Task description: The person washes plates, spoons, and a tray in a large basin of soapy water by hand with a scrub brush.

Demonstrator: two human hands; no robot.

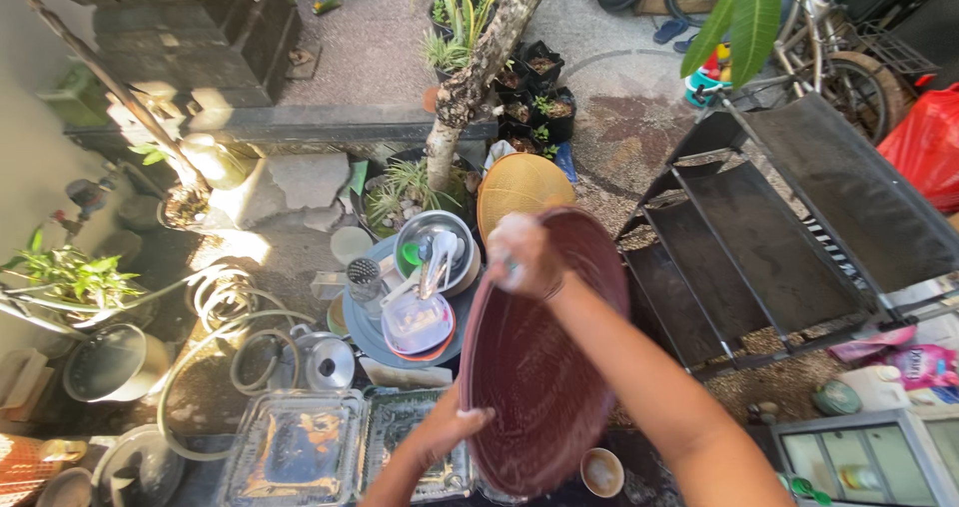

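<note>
Two hands hold one large maroon woven tray [539, 367], which stands tilted on its edge in front of the person, with its hollow side turned to the left. Its long axis runs from the near lower edge up and away toward the far upper rim. The left hand [455, 429] is the nearer one: it grips the lower left rim, with the fingers closed over the edge. The right hand [521, 257] reaches across to the far upper rim; it is covered with white foam and seems closed on something small against the tray, but I cannot tell what it pinches. So the tray lies between the hands, the right arm passing over its outer side.

Just behind the right hand lies a yellow woven tray [519, 189]. To the left of the maroon tray stands a blue basin [360, 327] full of dishes, with a metal bowl [435, 242] on top. Nearer to the person are two clear plastic containers [295, 447], and a small cup [602, 472] stands below the tray. A dark metal rack [779, 247] is at the right.
</note>
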